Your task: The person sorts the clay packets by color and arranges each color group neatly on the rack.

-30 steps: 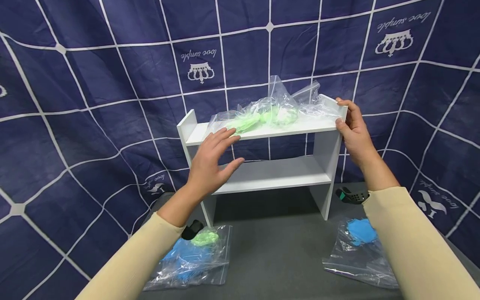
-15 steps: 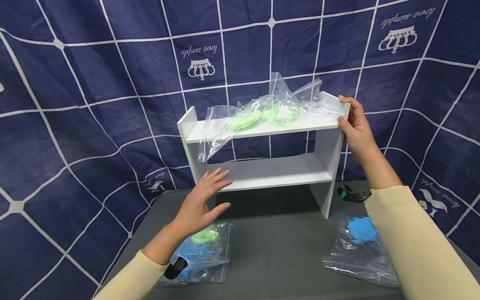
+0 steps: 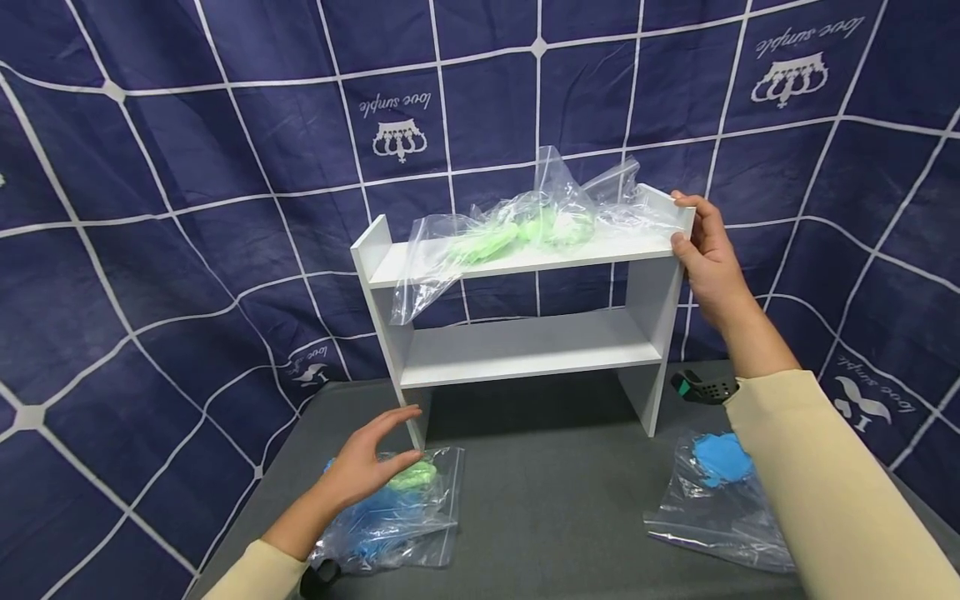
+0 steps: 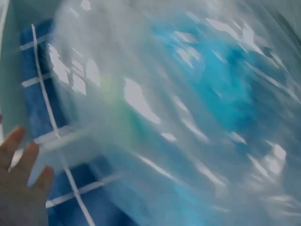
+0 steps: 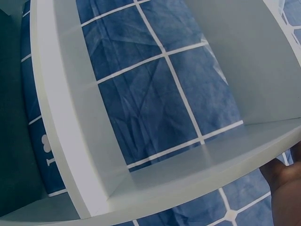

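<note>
A white two-tier shelf (image 3: 531,346) stands on the dark table. My right hand (image 3: 712,267) grips the top of its right side panel, thumb on the front edge and fingers behind. On the top board lie clear zip bags (image 3: 558,200) with light green contents (image 3: 487,242), whose kind I cannot tell; one bag's corner hangs over the front edge. My left hand (image 3: 360,467) is at the shelf's lower left, fingers spread from the thumb, holding nothing. It is just above a clear bag (image 3: 442,508) with blue and green contents, which looks large and blurred in the left wrist view.
Another clear zip bag (image 3: 712,525) with a blue crumpled piece (image 3: 722,460) lies on the table at the right, partly under my right forearm. The lower board (image 3: 532,346) runs between the side panels. A dark blue gridded cloth (image 3: 262,167) hangs behind and at both sides.
My left hand has moved from the top board's front edge down and left toward the table bag. The bag corner now droops over the shelf's edge. My right hand keeps its grip.
</note>
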`<act>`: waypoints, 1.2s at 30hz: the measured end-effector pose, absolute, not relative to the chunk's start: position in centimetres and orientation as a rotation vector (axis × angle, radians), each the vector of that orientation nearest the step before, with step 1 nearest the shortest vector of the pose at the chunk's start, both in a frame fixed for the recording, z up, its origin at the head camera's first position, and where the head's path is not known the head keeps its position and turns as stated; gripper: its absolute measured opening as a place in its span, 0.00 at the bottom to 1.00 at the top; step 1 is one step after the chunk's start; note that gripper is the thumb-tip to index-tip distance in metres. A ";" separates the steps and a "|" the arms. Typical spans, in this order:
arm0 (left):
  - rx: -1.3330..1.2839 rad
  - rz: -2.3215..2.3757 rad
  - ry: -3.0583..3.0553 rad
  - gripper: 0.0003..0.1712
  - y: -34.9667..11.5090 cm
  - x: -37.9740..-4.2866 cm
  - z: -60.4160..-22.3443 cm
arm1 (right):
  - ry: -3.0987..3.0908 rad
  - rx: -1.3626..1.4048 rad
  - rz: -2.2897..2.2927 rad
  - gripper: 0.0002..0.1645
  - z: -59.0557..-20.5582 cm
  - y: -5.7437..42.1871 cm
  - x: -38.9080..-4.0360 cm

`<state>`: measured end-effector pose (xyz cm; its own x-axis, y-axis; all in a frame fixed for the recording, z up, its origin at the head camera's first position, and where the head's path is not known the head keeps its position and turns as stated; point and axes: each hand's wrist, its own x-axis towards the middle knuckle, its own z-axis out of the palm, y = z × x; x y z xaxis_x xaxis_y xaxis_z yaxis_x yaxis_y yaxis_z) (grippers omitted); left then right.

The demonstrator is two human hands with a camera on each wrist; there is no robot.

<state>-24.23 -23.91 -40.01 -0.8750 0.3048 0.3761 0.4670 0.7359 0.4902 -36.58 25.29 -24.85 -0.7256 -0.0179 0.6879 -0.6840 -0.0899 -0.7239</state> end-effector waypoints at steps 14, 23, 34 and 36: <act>-0.510 -1.046 -2.976 0.44 -26.9 -25.1 -43.8 | -1.710 0.772 1.874 0.25 -24.6 25.3 -36.4; -0.612 -0.939 -3.010 0.48 -26.8 -25.5 -45.2 | -1.718 0.757 1.889 0.25 -24.9 25.3 -36.3; -0.685 -0.835 -2.950 0.35 -26.9 -25.8 -45.4 | -1.713 0.767 1.875 0.25 -24.9 25.2 -36.3; -0.682 -0.845 -2.947 0.34 -26.8 -25.9 -45.4 | -1.716 0.768 1.871 0.25 -24.8 25.3 -36.3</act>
